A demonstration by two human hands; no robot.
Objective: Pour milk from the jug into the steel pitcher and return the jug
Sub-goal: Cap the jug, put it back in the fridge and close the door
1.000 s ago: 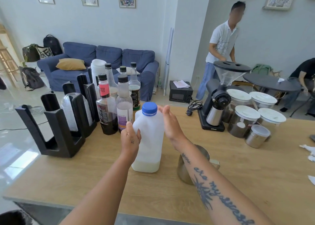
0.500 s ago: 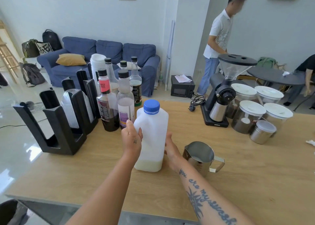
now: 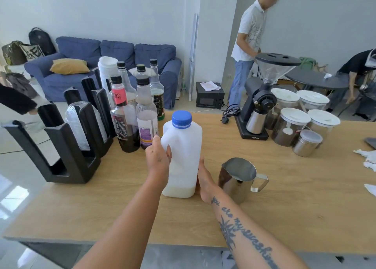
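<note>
Right hand (image 3: 204, 180) dropping from cap to jug (image 3: 181, 158) base. Jug standing capped on bench (image 3: 284, 217) beside steel pitcher (image 3: 238, 177); left hand (image 3: 157, 159) wrapping its side. Steadying base, then unscrewing blue cap (image 3: 181, 119) seems wise.

Jug (image 3: 183, 158) upright on table (image 3: 284, 217), blue cap on, w/ left hand (image 3: 157, 160) & right hand (image 3: 204, 182) touching its sides. Pitcher (image 3: 237, 179) just right of jug.

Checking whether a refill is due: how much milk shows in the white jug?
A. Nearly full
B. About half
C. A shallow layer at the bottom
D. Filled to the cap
C: the jug looks translucent and empty down most of its body, with a thin white band only at its base.
</note>
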